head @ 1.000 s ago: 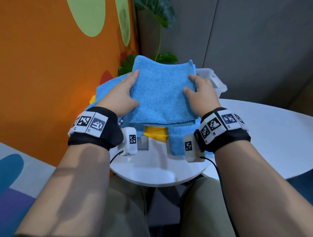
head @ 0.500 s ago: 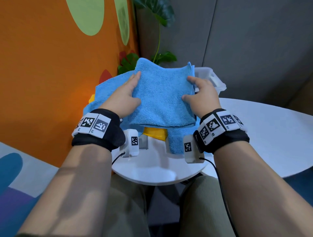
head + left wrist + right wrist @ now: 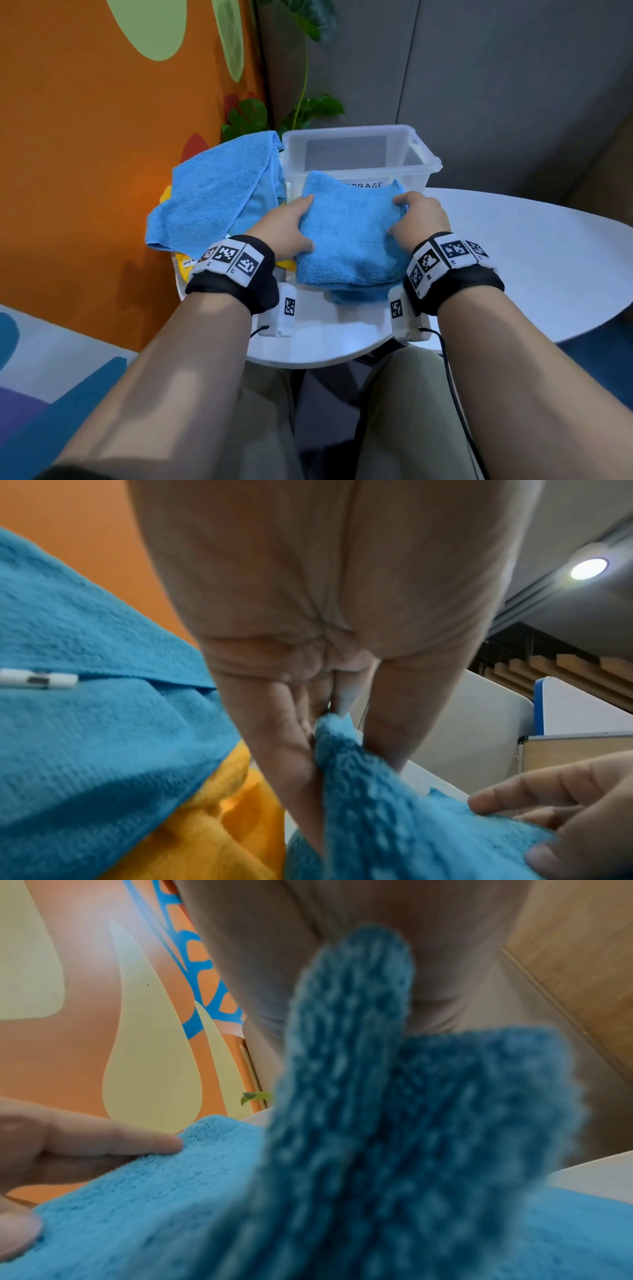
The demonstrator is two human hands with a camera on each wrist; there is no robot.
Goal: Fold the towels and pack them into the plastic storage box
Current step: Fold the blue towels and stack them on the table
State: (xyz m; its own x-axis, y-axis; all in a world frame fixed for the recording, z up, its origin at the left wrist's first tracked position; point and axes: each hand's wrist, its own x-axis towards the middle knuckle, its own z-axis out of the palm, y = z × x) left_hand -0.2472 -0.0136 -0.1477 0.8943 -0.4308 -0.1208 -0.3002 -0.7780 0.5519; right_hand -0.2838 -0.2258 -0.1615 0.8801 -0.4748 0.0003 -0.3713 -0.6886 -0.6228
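Grip of left hand [image 3: 286, 229] and right hand [image 3: 418, 216] pinching folded blue towel [image 3: 349, 236] edges

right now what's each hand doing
left hand: grips the folded towel at its left edge.
right hand: grips the same towel at its right edge.

Looking like an office lounge or break-out corner, not a home. Evidence all sitting around the round white table [image 3: 513, 260]: orange wall mural [image 3: 85, 137] w/ pale green shapes running along its left side, grey partition panels [image 3: 496, 85] standing behind it, a leafy plant [image 3: 308, 106] growing in the corner beyond its far edge. Left wrist view showing, above the table, a recessed ceiling light [image 3: 588, 568] glowing, wood slats [image 3: 561, 669] & white desk dividers [image 3: 486, 723].
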